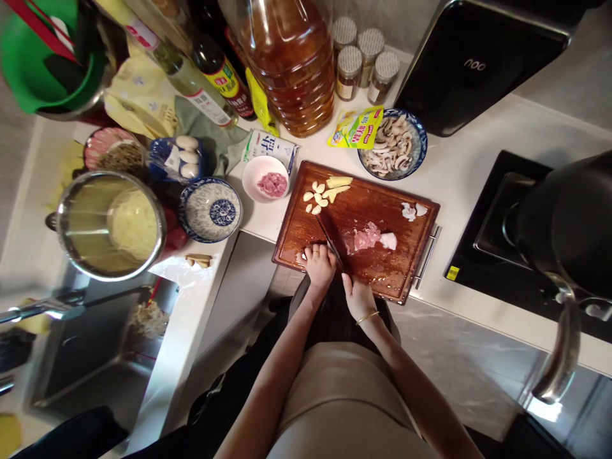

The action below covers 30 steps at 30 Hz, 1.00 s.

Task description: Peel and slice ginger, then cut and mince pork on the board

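Observation:
My right hand (359,298) is closed round the handle of a knife (329,240), whose dark blade lies across the wooden cutting board (296,220). Beside the blade, at the board's near left, my left hand (319,264) presses down with curled fingers. A small whitish piece (301,256) peeks out by these fingertips; what lies under them is hidden. Peeled garlic cloves (317,197) and pale yellow ginger pieces (337,183) sit beyond the knife tip. Chopped pink meat (366,237) lies right of the blade, and white scraps (414,211) are at the far right.
Behind the board stand a white bowl of meat (272,185), a bowl of sliced mushrooms (396,153) and a large oil bottle (299,70). Left are a patterned bowl (210,210), a steel pot (71,223) and the sink (90,357). A pan (568,223) sits right, its handle jutting forward.

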Each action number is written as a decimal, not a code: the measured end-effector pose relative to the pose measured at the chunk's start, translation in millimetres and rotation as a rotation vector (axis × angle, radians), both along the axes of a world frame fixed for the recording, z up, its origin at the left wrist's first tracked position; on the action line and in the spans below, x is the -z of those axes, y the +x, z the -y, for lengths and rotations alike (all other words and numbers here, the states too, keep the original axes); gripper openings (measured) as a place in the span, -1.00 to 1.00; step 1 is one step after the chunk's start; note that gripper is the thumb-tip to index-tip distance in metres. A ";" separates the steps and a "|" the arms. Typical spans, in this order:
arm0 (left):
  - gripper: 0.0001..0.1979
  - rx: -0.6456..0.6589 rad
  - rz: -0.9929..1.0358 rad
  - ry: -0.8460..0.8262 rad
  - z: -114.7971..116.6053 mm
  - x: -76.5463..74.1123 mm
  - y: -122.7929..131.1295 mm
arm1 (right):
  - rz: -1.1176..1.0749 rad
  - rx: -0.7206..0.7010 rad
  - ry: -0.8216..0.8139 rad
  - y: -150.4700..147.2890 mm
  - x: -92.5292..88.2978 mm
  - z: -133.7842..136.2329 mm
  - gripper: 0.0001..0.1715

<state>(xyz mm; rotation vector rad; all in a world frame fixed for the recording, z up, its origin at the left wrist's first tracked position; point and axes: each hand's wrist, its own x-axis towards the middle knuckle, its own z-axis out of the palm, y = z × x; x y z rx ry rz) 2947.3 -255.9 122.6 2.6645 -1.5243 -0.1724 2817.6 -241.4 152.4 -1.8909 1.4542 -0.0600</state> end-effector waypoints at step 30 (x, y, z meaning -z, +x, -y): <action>-0.79 -0.037 -0.019 -0.024 0.4 1.7 -2.6 | 0.097 0.091 0.093 -23.5 0.3 7.0 -0.23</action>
